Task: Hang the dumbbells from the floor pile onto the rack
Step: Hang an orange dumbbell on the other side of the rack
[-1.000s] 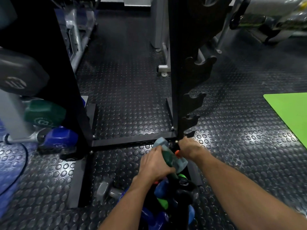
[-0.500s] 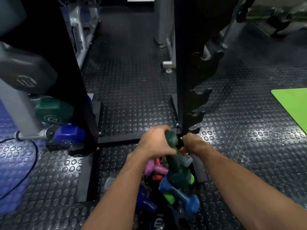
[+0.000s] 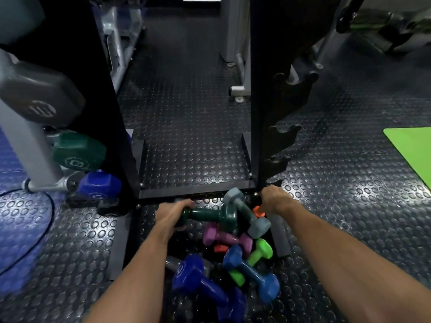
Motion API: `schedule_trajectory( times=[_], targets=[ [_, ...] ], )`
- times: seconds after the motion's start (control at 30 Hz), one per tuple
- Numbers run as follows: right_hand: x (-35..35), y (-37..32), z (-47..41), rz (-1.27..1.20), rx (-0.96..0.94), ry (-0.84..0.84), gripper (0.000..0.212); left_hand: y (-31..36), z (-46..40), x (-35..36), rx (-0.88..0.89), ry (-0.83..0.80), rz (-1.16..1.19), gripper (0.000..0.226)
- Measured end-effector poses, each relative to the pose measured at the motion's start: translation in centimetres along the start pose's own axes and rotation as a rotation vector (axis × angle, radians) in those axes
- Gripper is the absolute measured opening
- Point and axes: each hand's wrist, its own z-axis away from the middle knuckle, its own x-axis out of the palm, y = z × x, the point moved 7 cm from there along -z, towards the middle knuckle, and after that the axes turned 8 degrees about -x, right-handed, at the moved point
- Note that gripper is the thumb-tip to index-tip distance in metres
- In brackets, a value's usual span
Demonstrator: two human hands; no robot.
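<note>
A pile of coloured dumbbells lies on the floor at the foot of the black rack [image 3: 258,113]. My left hand [image 3: 173,215] grips one end of a dark green dumbbell [image 3: 212,214], which lies level across the pile's top. My right hand [image 3: 275,200] reaches down beside the rack's right post and pinches an orange dumbbell [image 3: 257,210], mostly hidden. A grey dumbbell [image 3: 247,210] leans between both hands. Purple [image 3: 227,237], lime green [image 3: 255,257], blue [image 3: 251,273] and dark blue [image 3: 200,283] dumbbells lie nearer to me. The rack's hooks [image 3: 283,134] on the right post are bare.
On the rack's left side hang a large grey dumbbell [image 3: 39,94], a green one [image 3: 78,151] and a blue one [image 3: 99,185]. A grey machine leg [image 3: 30,145] and a cable [image 3: 46,220] sit at left. A green mat [image 3: 412,150] lies at right. Studded rubber floor all round.
My left hand has swung the dark green dumbbell from upright to level and shifted left. My right hand stays at the base of the right post. The view has dropped closer to the pile.
</note>
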Motion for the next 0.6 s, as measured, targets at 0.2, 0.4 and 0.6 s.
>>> schedule_trajectory(
  times=[0.2,0.4,0.6],
  targets=[
    [-0.4,-0.2,-0.2,-0.039,0.01,0.0,0.042,-3.9,-2.4,1.5,-0.123,-0.107,0.182,0.042],
    [-4.6,-2.0,-0.1,-0.249,-0.062,0.101,0.051,-3.7,-3.3,2.5,-0.122,-0.134,0.159,0.045],
    [-4.6,-3.4,0.6,-0.315,-0.121,0.117,0.047,-3.9,-3.1,2.4,-0.177,-0.191,0.085,0.051]
  ],
)
